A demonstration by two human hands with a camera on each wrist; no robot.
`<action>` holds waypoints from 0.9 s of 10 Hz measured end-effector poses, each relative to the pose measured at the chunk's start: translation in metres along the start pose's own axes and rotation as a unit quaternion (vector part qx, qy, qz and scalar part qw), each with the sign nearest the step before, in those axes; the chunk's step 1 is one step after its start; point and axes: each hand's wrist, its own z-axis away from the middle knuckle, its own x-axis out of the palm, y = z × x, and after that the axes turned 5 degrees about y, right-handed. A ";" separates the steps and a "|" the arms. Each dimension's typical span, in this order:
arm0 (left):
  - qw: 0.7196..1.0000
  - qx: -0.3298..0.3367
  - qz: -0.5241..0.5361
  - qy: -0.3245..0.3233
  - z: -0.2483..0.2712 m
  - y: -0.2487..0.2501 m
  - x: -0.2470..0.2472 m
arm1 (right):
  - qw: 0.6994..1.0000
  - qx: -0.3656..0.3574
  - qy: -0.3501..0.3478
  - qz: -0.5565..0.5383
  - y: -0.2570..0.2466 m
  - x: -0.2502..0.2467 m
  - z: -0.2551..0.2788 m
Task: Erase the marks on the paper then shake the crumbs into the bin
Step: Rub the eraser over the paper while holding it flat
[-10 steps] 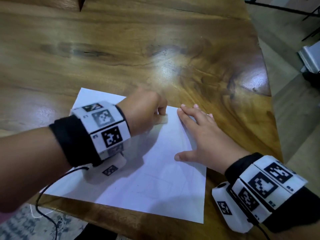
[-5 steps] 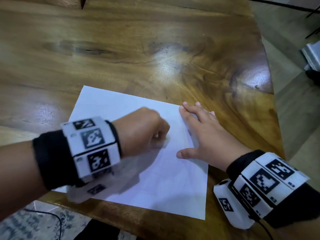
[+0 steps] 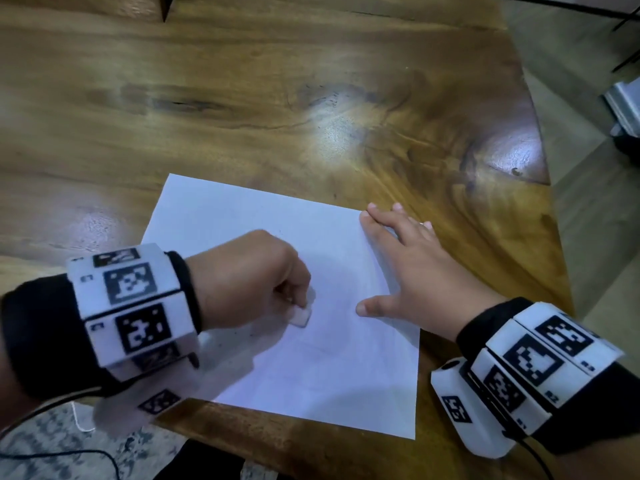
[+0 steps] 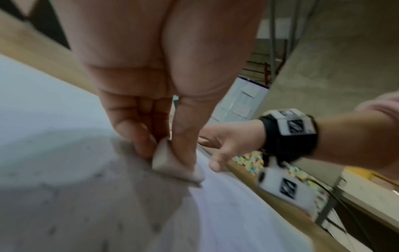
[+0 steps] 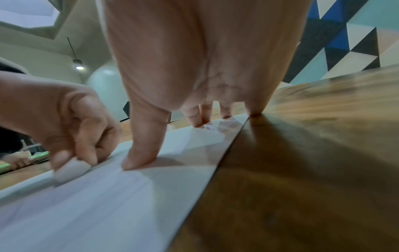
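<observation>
On table (image 3: 311,98): paper (image 3: 346,375), flat, near the front edge. Left hand (image 3: 249,282) pinches eraser (image 3: 300,317), pressed on the sheet's middle; a second ago it rubbed at the far edge, so erasing is working nearer (crumbs not yet shaken off). Right hand (image 3: 415,271), fingers straight, pins the right edge. Marks faint, barely legible; bin out of view.

I see a white paper (image 3: 329,358) on the brown, dark-grained wooden bench (image 3: 242,98). The eraser (image 3: 300,317) is off-white. Both wristbands (image 3: 135,306) are white with black square-code patterns.
</observation>
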 end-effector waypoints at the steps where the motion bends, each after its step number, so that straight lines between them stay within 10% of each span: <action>1: 0.992 -0.047 0.015 0.112 -0.023 -0.004 -0.015 | 1.000 0.000 -0.001 0.001 -0.001 0.000 0.000; 2: 0.986 -0.040 0.000 0.159 -0.025 -0.006 -0.009 | 1.000 0.002 0.000 0.000 -0.001 -0.001 0.000; 4: 0.999 -0.011 0.037 0.014 0.015 0.000 0.008 | 1.000 0.002 -0.002 -0.001 -0.001 0.000 0.000; 6: 0.991 -0.020 -0.021 0.131 -0.035 0.001 -0.003 | 1.000 0.005 -0.002 -0.004 -0.002 -0.001 0.000; 8: 0.998 0.060 -0.010 -0.034 0.033 0.007 0.021 | 1.000 0.004 -0.003 -0.004 -0.001 -0.001 0.000; 9: 0.998 0.067 0.011 -0.012 0.013 0.003 0.011 | 1.000 0.002 -0.001 -0.002 -0.001 0.000 0.000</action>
